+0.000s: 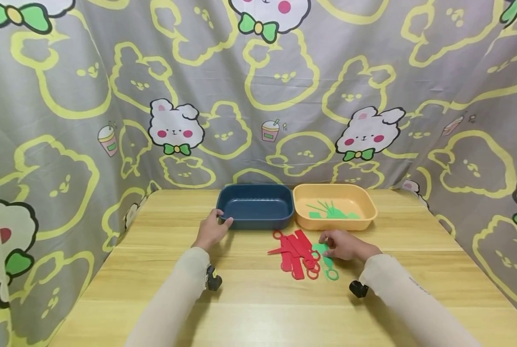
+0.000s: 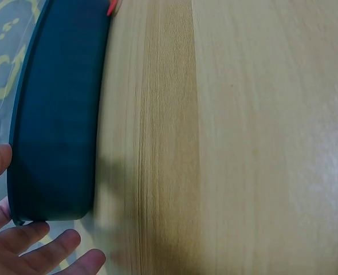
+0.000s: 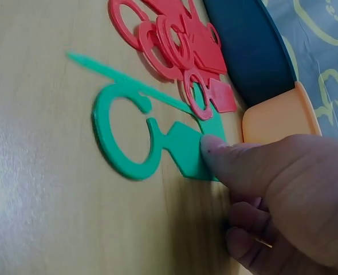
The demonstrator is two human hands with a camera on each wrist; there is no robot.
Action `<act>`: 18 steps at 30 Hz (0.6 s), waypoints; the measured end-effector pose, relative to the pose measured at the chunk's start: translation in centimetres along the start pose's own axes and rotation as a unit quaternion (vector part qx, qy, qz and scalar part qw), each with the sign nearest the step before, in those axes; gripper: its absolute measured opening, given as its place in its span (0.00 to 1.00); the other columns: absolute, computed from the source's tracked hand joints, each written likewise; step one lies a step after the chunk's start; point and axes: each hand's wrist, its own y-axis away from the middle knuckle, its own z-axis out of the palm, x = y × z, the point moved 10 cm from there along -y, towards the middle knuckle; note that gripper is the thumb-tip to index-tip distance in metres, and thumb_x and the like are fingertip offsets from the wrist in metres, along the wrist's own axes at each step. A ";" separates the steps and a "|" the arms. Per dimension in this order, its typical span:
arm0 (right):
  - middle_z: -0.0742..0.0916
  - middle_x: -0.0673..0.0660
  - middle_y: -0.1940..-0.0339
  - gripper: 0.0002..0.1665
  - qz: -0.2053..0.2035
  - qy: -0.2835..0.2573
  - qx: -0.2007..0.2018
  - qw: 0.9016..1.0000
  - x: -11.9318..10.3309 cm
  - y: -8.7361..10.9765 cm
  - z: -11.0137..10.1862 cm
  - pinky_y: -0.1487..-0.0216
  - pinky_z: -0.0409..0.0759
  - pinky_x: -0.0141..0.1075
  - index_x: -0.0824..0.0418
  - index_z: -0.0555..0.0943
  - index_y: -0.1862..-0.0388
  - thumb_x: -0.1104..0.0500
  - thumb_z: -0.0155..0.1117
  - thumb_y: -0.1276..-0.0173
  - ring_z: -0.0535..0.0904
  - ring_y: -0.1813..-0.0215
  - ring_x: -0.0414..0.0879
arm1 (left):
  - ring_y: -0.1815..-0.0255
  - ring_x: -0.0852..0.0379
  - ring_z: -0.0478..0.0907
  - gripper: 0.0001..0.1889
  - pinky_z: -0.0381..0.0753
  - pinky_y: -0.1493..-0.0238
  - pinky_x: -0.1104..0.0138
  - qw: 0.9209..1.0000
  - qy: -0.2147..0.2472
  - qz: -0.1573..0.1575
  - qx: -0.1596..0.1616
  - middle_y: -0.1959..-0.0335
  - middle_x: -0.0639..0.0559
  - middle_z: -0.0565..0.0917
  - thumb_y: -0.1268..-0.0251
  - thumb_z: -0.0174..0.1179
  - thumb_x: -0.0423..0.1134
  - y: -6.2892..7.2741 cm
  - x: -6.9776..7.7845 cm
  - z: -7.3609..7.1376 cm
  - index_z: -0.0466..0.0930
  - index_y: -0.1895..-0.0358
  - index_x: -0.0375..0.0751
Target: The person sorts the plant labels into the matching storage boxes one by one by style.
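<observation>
My left hand [image 1: 212,230] holds the near left corner of a dark blue basin [image 1: 255,224]; in the left wrist view its thumb is at the rim and the fingers are around the end wall. With thumb and fingers, my right hand [image 1: 344,245] pinches a flat green plastic tag [image 3: 187,149] that has an open ring at one end. Another green piece with a pointed stem [image 3: 109,71] lies beside that tag. Just left of them, a pile of red plastic tags [image 1: 294,250] with rings and a pointed stem overlaps on the table.
An orange basin [image 1: 334,224] stands right beside the blue one, with several green pieces [image 1: 334,213] inside. Both rest at the back of a wooden table [image 1: 258,308], in front of a patterned grey curtain [image 1: 224,86].
</observation>
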 end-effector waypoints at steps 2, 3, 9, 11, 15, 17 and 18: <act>0.77 0.52 0.69 0.14 0.002 0.003 -0.006 1.000 0.0 0.0 0.0 0.58 0.72 0.42 0.61 0.78 0.59 0.61 0.73 0.40 0.70 0.64 0.46 | 0.44 0.36 0.73 0.26 0.70 0.45 0.47 1.000 0.002 -0.001 -0.001 0.42 0.32 0.75 0.30 0.56 0.51 0.0 0.0 0.0 0.67 0.38 0.37; 0.77 0.53 0.69 0.13 0.002 0.003 -0.011 1.000 0.1 -0.1 0.1 0.58 0.71 0.42 0.61 0.78 0.61 0.61 0.73 0.40 0.70 0.65 0.47 | 0.44 0.36 0.72 0.26 0.70 0.44 0.47 1.000 0.002 -0.002 0.000 0.41 0.32 0.75 0.30 0.56 0.51 0.0 0.0 -0.1 0.67 0.38 0.37; 0.74 0.52 0.72 0.15 0.008 0.001 -0.040 0.999 0.3 -0.2 0.3 0.62 0.68 0.39 0.60 0.73 0.67 0.61 0.74 0.42 0.68 0.67 0.45 | 0.45 0.36 0.73 0.25 0.71 0.46 0.47 1.000 0.003 -0.006 0.003 0.44 0.32 0.76 0.30 0.56 0.51 0.1 -0.1 -0.1 0.67 0.39 0.38; 0.73 0.51 0.74 0.14 0.006 -0.015 -0.041 0.999 0.3 -0.1 0.3 0.64 0.67 0.37 0.61 0.72 0.67 0.64 0.71 0.40 0.68 0.69 0.44 | 0.45 0.36 0.73 0.25 0.71 0.46 0.47 1.000 0.002 -0.003 0.003 0.44 0.33 0.76 0.30 0.56 0.51 0.1 0.0 0.0 0.67 0.39 0.37; 0.73 0.50 0.77 0.07 -0.016 -0.054 -0.037 0.998 0.0 0.2 0.0 0.67 0.68 0.33 0.62 0.73 0.68 0.69 0.63 0.35 0.69 0.72 0.42 | 0.45 0.36 0.72 0.25 0.70 0.45 0.47 1.000 -0.001 -0.003 0.002 0.44 0.33 0.76 0.30 0.56 0.51 0.2 0.0 0.0 0.67 0.39 0.38; 0.74 0.49 0.77 0.06 -0.024 -0.066 -0.039 0.997 -0.2 0.3 -0.1 0.68 0.69 0.33 0.63 0.74 0.69 0.70 0.60 0.34 0.69 0.72 0.42 | 0.45 0.36 0.72 0.25 0.70 0.45 0.47 1.000 0.000 -0.005 0.002 0.44 0.32 0.76 0.30 0.56 0.51 0.2 0.0 -0.1 0.67 0.39 0.38; 0.74 0.50 0.76 0.06 -0.028 -0.068 -0.039 0.997 -0.3 0.4 -0.3 0.68 0.69 0.33 0.63 0.74 0.69 0.70 0.59 0.34 0.69 0.72 0.42 | 0.45 0.35 0.72 0.25 0.70 0.45 0.47 1.000 0.001 -0.005 0.003 0.44 0.33 0.76 0.30 0.56 0.51 0.2 0.0 -0.2 0.67 0.39 0.38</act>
